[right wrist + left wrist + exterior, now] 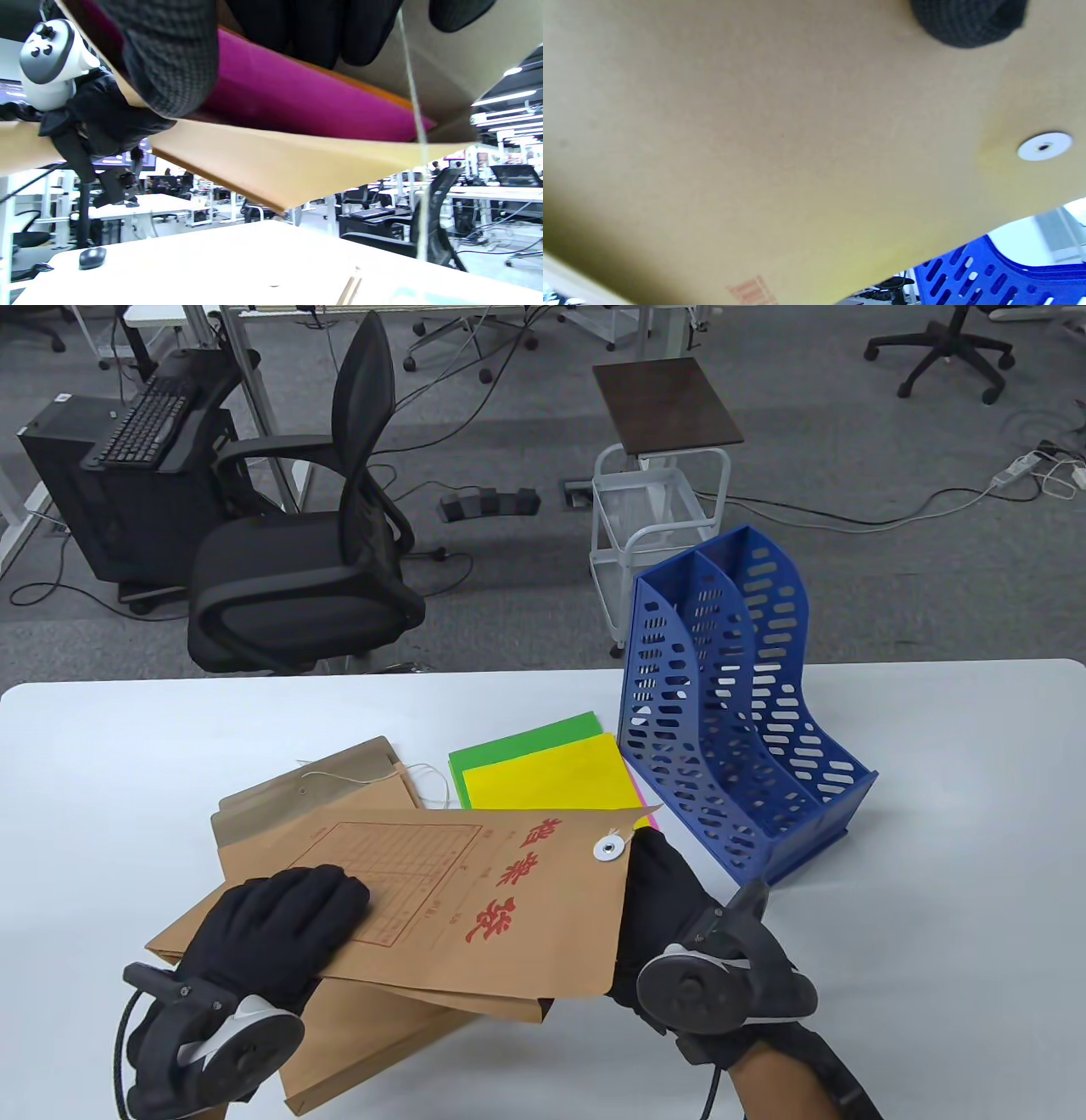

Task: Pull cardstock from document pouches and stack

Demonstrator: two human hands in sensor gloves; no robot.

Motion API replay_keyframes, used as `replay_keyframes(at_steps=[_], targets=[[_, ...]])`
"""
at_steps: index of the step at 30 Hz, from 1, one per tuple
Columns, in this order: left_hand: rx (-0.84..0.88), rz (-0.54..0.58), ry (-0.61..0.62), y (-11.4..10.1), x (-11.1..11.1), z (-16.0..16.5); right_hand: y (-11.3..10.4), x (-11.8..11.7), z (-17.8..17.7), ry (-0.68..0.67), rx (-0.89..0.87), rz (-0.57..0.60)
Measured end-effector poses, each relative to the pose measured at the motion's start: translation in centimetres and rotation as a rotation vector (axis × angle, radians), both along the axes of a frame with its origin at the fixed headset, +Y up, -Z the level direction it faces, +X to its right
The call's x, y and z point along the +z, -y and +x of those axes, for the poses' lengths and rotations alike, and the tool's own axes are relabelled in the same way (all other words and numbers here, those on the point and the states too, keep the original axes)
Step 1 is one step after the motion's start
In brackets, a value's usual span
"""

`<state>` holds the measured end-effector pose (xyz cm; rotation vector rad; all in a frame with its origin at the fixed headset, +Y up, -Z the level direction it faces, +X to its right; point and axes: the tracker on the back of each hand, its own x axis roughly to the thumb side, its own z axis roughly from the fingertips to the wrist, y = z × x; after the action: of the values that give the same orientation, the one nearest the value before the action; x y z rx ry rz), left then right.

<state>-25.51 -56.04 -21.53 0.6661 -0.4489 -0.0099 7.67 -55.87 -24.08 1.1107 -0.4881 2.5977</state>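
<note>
Beside the blue file rack [747, 712], yellow cardstock [551, 780] lay stacked; your right hand [670, 899] fingers gripped magenta cardstock [297, 97] inside the pouch [458, 891] your left hand [271, 933] held.

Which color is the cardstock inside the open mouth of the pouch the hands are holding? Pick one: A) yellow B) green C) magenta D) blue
C: the right wrist view shows a magenta sheet inside the open kraft pouch, where the right hand reaches in; the green and yellow sheets already lie stacked on the table.
</note>
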Motion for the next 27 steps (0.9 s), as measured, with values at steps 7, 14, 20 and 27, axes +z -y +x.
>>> replay_keyframes(at_steps=[7, 14, 20, 27], targets=[[0.002, 0.010, 0.091, 0.0, 0.8, 2.0, 0.5, -0.3, -0.5, -0.069, -0.129, -0.097], [0.090, -0.143, -0.001, 1.2, -0.8, 1.1, -1.0, 0.0, 1.5, 0.012, -0.187, 0.046], [0.360, -0.333, -0.128, 3.0, -2.4, -2.5, -4.3, 0.8, 8.3, 0.136, -0.453, 0.155], [0.800, -0.417, -0.247, 4.2, -3.1, -4.0, -5.5, 2.9, 16.7, 0.372, -0.850, 0.391]])
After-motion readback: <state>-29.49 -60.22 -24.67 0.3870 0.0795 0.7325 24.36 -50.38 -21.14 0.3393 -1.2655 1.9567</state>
